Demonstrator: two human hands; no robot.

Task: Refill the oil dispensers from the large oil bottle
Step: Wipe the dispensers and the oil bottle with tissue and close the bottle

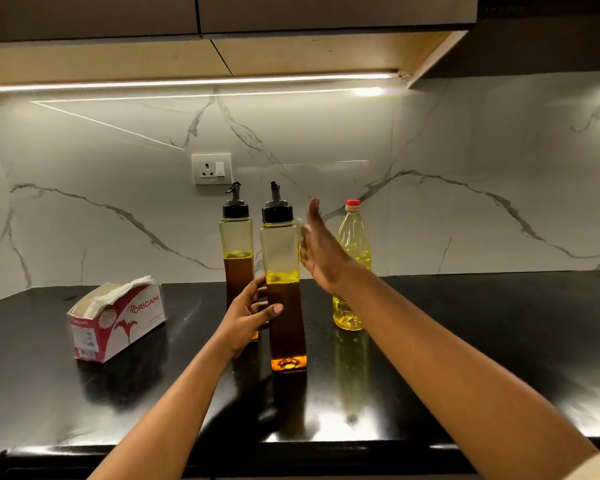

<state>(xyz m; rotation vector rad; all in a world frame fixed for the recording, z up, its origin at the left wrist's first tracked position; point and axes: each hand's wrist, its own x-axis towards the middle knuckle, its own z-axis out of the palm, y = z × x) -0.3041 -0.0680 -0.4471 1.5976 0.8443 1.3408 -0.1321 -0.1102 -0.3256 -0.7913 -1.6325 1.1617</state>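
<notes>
Two tall clear oil dispensers with black spout caps stand on the black counter. The nearer dispenser (284, 306) is about half full of oil, and my left hand (248, 315) grips its middle from the left. The farther dispenser (237, 251) stands just behind it to the left, also partly full. My right hand (321, 252) is raised with straight fingers beside the nearer dispenser's upper part, holding nothing. The large oil bottle (352, 271), yellow with a red cap, stands upright to the right, partly hidden by my right wrist.
A tissue box (115, 322) with a tissue sticking out lies on the counter at the left. A wall socket (211, 169) sits on the marble backsplash behind the dispensers. The counter's front edge (291, 452) runs along the bottom.
</notes>
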